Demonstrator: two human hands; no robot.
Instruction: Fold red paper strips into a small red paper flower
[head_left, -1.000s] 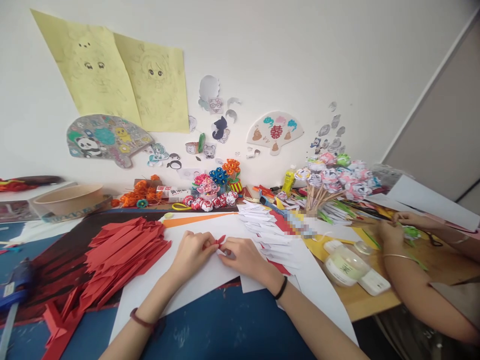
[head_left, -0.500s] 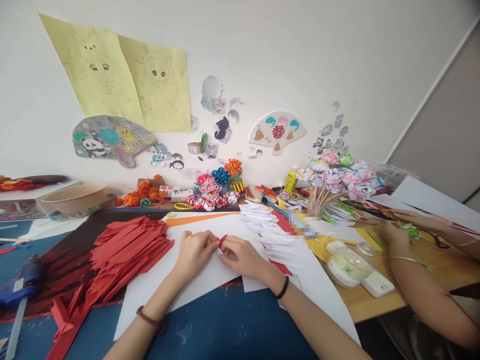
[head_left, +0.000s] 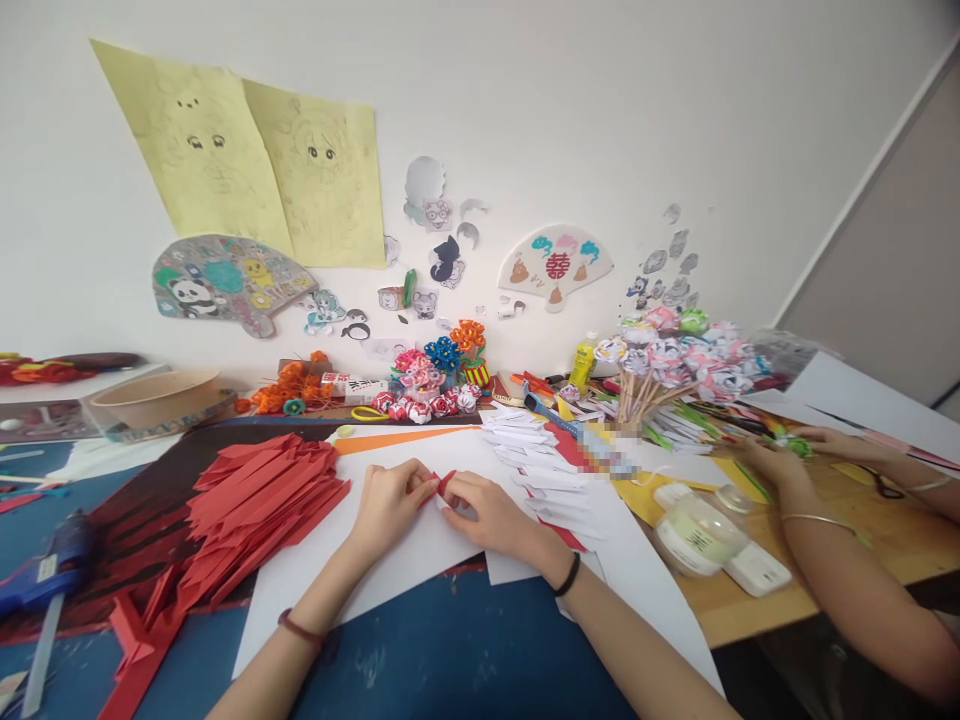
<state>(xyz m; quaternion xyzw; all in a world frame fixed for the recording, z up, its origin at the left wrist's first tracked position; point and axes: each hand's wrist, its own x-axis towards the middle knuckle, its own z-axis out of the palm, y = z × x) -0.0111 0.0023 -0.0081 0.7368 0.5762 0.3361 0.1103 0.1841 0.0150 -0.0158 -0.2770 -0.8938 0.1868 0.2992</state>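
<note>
Between my fingertips is a small piece of red folded paper [head_left: 445,483], mostly covered by the fingers. My left hand [head_left: 395,500] pinches it from the left, and my right hand [head_left: 484,508] grips it from the right with thumb and fingers closed. Both hands are over a large white sheet [head_left: 330,570]. A heap of folded red paper strips [head_left: 255,510] lies to the left of my left hand. Beyond my right hand, a row of folded white paper pieces [head_left: 536,465] overlaps on the sheet.
At far left lies a blue glue gun [head_left: 56,565], near a round bowl [head_left: 154,400]. Paper flowers [head_left: 420,375] line the wall, with a bouquet on sticks [head_left: 660,360] farther right. A jar [head_left: 697,535] stands at right, beside another person's hands [head_left: 776,462] holding a green-and-white flower.
My fingers have shifted slightly around the red paper, and more of its red curve shows by my right fingertips. The other person's hands moved a little left. The view shifted slightly.
</note>
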